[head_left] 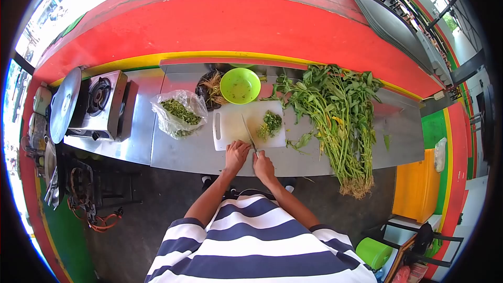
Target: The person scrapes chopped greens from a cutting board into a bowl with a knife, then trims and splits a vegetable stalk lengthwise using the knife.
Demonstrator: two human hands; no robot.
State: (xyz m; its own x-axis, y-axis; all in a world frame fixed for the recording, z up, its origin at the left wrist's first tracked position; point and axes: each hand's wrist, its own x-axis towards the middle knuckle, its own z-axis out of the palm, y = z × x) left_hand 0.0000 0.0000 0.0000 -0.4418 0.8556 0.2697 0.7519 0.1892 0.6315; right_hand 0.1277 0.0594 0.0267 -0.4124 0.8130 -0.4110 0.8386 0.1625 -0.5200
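My right hand (263,165) grips the handle of a kitchen knife (247,128), whose blade points away from me over a white cutting board (225,118). At the board's near edge, just left of the knife, my left hand (238,153) rests with its fingers bent and close together; anything under them is hidden. Chopped green leaves and stems (271,123) lie in a pile on the right half of the board. A bright green bowl (240,86) with some liquid and green bits stands behind the board.
To the left sits a clear plastic bag (181,114) of chopped greens, with a gas stove (98,102) farther left. A bundle of trimmed roots (212,86) lies beside the bowl. Long leafy stalks (340,120) cover the counter's right side, roots overhanging the front edge.
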